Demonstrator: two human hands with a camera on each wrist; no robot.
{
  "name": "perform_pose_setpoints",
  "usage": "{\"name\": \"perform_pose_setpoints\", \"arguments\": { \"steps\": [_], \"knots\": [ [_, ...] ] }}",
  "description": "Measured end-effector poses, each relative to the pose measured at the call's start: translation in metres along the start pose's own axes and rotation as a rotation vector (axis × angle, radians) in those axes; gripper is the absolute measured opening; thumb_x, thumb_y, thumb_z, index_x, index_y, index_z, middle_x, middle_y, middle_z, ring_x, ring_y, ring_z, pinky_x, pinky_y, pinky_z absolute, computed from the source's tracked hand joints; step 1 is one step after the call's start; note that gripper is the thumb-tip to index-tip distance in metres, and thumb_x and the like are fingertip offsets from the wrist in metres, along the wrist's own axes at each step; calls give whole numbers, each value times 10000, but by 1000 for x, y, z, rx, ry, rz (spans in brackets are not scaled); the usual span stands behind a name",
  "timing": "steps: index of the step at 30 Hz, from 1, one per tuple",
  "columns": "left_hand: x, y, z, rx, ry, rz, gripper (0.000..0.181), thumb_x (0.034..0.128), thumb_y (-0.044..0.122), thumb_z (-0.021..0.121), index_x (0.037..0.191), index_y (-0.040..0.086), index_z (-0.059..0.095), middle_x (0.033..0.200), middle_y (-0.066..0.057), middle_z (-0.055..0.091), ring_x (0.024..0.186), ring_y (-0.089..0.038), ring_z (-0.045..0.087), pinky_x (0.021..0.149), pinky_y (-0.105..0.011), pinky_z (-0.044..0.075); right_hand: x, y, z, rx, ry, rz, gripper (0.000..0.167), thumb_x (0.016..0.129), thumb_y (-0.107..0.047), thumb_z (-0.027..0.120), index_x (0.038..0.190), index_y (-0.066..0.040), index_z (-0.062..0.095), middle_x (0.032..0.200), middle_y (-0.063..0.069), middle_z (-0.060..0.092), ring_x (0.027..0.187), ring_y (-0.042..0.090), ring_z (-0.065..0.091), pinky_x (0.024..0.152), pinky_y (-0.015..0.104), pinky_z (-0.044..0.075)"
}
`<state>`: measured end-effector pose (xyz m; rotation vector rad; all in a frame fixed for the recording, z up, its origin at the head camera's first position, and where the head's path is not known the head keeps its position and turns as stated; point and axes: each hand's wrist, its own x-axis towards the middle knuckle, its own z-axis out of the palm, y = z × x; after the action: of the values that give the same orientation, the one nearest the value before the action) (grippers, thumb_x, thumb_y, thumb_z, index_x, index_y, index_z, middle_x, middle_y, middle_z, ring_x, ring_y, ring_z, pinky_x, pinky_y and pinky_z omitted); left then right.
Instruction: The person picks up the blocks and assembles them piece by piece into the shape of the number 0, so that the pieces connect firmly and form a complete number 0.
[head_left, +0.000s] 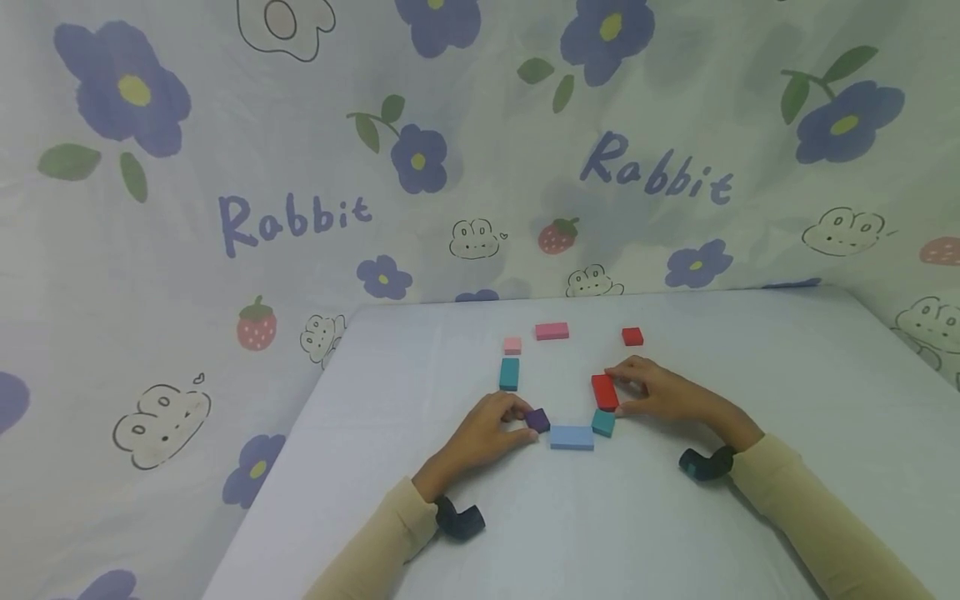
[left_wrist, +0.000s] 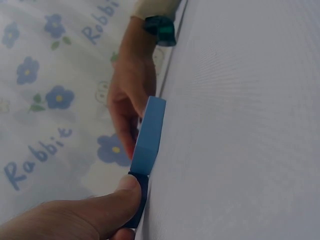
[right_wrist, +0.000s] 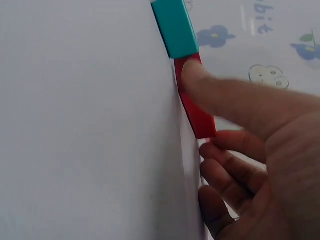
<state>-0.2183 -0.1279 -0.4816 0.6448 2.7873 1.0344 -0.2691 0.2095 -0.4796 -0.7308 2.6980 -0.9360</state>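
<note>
My left hand [head_left: 491, 429] pinches a small dark purple block [head_left: 537, 421] between thumb and fingers. In the left wrist view the purple block touches the end of a long light blue block [left_wrist: 149, 135]. My right hand [head_left: 656, 392] grips a long red block [head_left: 604, 392] by its two ends, its thumb near the teal cube. That teal cube [head_left: 603, 422] sits between the red block and the light blue block [head_left: 572, 437]. In the right wrist view the red block [right_wrist: 200, 117] lies against the teal one [right_wrist: 176, 29].
Farther back on the white table [head_left: 675, 533] are a teal long block [head_left: 509, 374], a pale pink cube [head_left: 512, 345], a pink long block [head_left: 552, 331] and a small red block [head_left: 632, 336]. A patterned curtain [head_left: 300, 125] hangs behind the table.
</note>
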Motion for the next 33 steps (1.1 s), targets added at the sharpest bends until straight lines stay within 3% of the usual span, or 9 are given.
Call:
{"name": "perform_pose_setpoints", "arguments": {
  "steps": [3,10,14,33],
  "knots": [
    [1,0,0,3,3,6,356,885,380,748,1178,202,653,1067,70,615,1036,-112,554,938,-341,491,-1,0,-1,9,-12,4,685,866,-374,771,1441,-90,530,1303,87,553,1210,277,521,981,455,541],
    [2,-1,1,12,3,11,363,884,382,748,1181,195,654,1069,71,617,1032,-108,551,934,-333,485,-2,-1,-3,27,-6,1,624,912,-373,719,1429,-71,543,1271,81,566,1094,210,524,828,251,531],
    [1,-1,1,11,8,12,359,884,381,747,1177,194,656,1067,65,618,1032,-113,554,932,-339,487,-2,-3,-4,25,3,-6,621,905,-360,730,1421,-64,549,1259,88,573,1077,202,530,808,225,527],
    [1,-2,2,11,18,9,357,881,387,750,1171,200,657,1063,67,618,1036,-116,559,937,-350,493,-2,-7,-1,10,23,4,605,898,-350,736,1408,-73,564,1247,103,583,1172,288,545,927,449,564]
  ]
}}
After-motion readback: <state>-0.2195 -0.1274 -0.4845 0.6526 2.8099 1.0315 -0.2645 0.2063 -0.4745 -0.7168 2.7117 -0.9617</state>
